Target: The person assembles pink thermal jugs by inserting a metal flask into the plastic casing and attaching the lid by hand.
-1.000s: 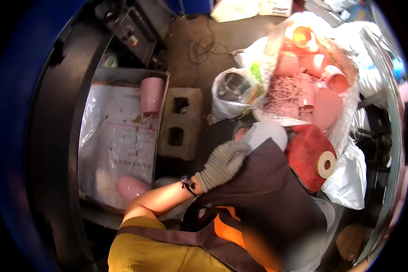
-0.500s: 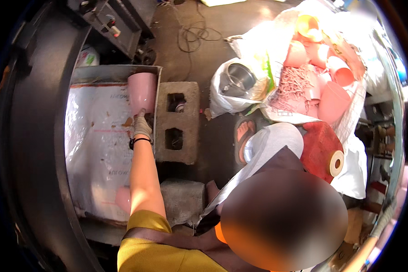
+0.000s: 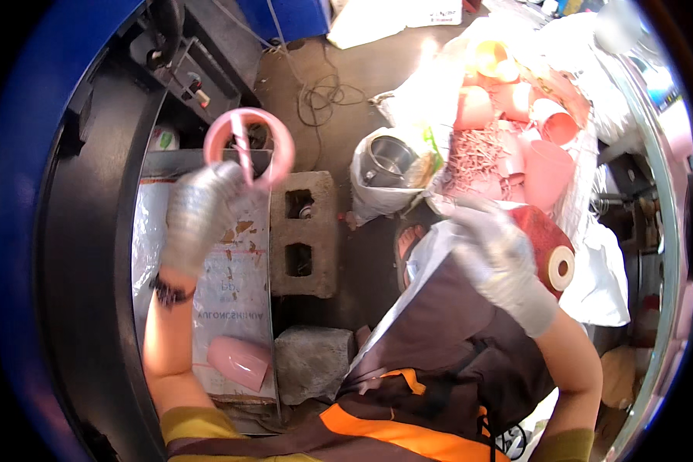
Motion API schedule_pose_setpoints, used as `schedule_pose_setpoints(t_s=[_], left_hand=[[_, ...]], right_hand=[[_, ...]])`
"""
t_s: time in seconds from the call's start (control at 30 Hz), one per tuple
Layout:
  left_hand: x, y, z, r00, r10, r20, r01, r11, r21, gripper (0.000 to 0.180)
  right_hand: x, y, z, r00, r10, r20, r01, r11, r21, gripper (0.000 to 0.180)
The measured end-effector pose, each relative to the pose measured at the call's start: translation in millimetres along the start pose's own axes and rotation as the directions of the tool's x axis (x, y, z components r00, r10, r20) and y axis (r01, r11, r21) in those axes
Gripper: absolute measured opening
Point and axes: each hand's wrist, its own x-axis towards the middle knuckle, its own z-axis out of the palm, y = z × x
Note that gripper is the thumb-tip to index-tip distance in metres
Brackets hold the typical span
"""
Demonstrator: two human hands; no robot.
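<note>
My left hand (image 3: 200,212), in a pale work glove, is closed on a pink plastic cup (image 3: 282,146) raised above the tray's far end. The cup's round rim faces me, with a pinkish-white strip across its opening. My right hand (image 3: 497,258), also gloved, hovers over my lap beside the red cone (image 3: 543,242). Motion smears its fingers, so their grip is unclear. A second pink cup (image 3: 239,362) lies on its side at the near end of the plastic-lined tray (image 3: 208,312).
Right of the tray sit a hollow concrete block (image 3: 316,231) and a grey block (image 3: 313,358). A white bag (image 3: 369,202) holds a metal pot (image 3: 389,162). Beyond my right hand, a sack holds pink cups (image 3: 548,173) and thin pink scraps (image 3: 473,154). A dark machine frame (image 3: 104,231) borders the left.
My left hand has lifted the pink cup from the tray and turned its rim toward me. My right hand has come over my lap from the far right.
</note>
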Motion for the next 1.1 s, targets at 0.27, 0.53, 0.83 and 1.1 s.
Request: schedule_pose_setpoints(t_s=[0.27, 0.53, 0.83, 1.1], left_hand=[[5.9, 172.3, -55.8, 0.444, 0.797, 0.409, -0.714, 0.59, -0.376, 0.036], [-3.7, 225.8, 10.2, 0.268, 0.963, 0.015, -0.855, 0.245, -0.456, 0.016], [19.1, 197.2, 26.5, 0.708, 0.681, -0.187, -0.555, 0.374, -0.743, 0.019], [41.3, 303.7, 44.6, 0.48, 0.822, -0.306, -0.685, 0.134, -0.716, 0.017]], right_hand=[[-18.2, -65.5, -35.9, 0.871, -0.348, 0.345, 0.335, 0.937, 0.099, 0.034], [-92.8, -57.4, -48.4, 0.838, -0.211, 0.504, 0.037, 0.942, 0.333, 0.032], [-32.4, -2.6, -161.5, 0.821, 0.54, -0.186, -0.518, 0.841, 0.156, 0.054], [-189.7, -5.5, -108.8, 0.998, 0.032, 0.045, -0.049, 0.886, 0.462, 0.035]])
